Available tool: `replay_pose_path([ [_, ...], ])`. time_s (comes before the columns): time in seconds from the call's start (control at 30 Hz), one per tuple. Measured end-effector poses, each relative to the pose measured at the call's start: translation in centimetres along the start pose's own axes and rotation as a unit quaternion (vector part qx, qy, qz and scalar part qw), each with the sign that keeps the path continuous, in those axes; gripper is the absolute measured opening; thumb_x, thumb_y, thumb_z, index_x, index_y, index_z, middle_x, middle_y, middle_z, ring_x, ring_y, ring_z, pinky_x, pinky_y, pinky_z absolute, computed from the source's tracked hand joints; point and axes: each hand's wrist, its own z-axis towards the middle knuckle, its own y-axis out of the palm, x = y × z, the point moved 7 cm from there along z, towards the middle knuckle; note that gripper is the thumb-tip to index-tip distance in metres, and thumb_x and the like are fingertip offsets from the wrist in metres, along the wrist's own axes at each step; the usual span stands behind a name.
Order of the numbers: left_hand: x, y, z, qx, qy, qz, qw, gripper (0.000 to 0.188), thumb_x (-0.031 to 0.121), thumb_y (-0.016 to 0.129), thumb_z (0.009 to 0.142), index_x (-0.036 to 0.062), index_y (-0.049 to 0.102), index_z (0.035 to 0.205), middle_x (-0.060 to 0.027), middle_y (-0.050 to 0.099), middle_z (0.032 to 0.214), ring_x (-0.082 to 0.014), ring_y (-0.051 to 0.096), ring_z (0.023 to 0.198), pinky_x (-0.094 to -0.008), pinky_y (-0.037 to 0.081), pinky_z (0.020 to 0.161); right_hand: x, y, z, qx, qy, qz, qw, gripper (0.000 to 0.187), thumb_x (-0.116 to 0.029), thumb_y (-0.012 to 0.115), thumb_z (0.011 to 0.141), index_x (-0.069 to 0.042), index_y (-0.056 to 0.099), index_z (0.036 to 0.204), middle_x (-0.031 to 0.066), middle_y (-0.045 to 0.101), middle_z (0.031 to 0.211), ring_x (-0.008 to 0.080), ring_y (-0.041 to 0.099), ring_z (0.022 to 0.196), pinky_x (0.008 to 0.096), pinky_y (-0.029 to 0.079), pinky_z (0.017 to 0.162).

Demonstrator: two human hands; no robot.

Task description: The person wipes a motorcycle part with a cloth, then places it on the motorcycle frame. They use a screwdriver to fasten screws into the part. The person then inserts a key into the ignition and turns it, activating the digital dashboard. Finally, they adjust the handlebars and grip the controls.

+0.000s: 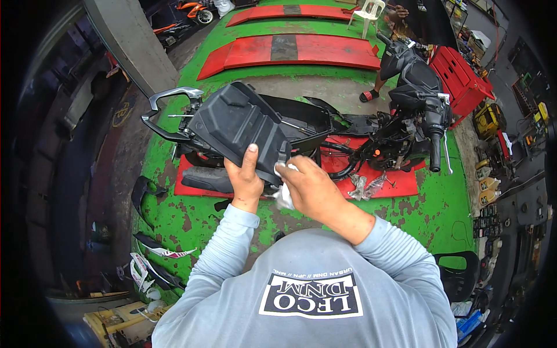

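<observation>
The bare left hand [245, 184] is closed in a grip, its thumb [250, 158] extended toward the far side. The bare right hand [316, 184] is set near it, on the right, with fingers curled leftward. Both forearms, covered by pale grey-blue fabric sleeves [223, 246] (more of the right wrist [358, 223] is bared), are angled inward.

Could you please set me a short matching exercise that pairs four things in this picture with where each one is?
Things:
1. Large black moulded plastic part
2. Crumpled white cloth
3. White plastic chair
4. Red metal tool cabinet

Places:
A. Near the top edge of the picture
B. In the right hand
C. Toward the picture's right side
D. Gripped by the left hand

Pairs: 1-D, 2-B, 3-A, 4-C
</observation>
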Motion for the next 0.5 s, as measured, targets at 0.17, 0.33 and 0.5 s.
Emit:
replay_pose_path([
  [0.17,-1.0,0.0,-0.2,-0.042,-0.102,-0.086,0.990,0.049,0.019,0.069,0.096,-0.0046,0.055,0.137,-0.0129,0.063,0.133,-0.0218,0.060,0.122,-0.0355,0.043,0.110,0.6,-3.9,2.0,0.107,0.024,0.086,0.990,0.031,0.004,0.068,0.088,-0.002,0.070,0.119,0.0183,0.061,0.106,0.0361,0.063,0.095,0.0427,0.054,0.084],
  [0.33,-1.0,1.7,-2.0,-0.068,-0.085,-0.043,0.993,0.050,0.016,0.068,0.096,-0.0041,0.053,0.139,-0.0126,0.062,0.135,-0.0217,0.060,0.122,-0.0363,0.044,0.109,-0.4,-1.8,4.8,0.115,-0.052,-0.151,0.980,0.047,-0.011,0.067,0.091,0.001,0.060,0.135,0.0147,0.056,0.131,0.0344,0.053,0.121,0.0453,0.046,0.101],
  [0.5,-1.4,0.8,-1.8,-0.050,-0.097,-0.048,0.993,0.048,0.014,0.068,0.096,-0.0035,0.053,0.139,-0.0124,0.062,0.134,-0.0217,0.060,0.120,-0.0365,0.045,0.108,1.1,0.3,2.2,0.101,0.028,-0.109,0.989,0.051,-0.018,0.069,0.090,0.002,0.058,0.136,0.0188,0.052,0.132,0.0377,0.050,0.114,0.0507,0.043,0.101],
])
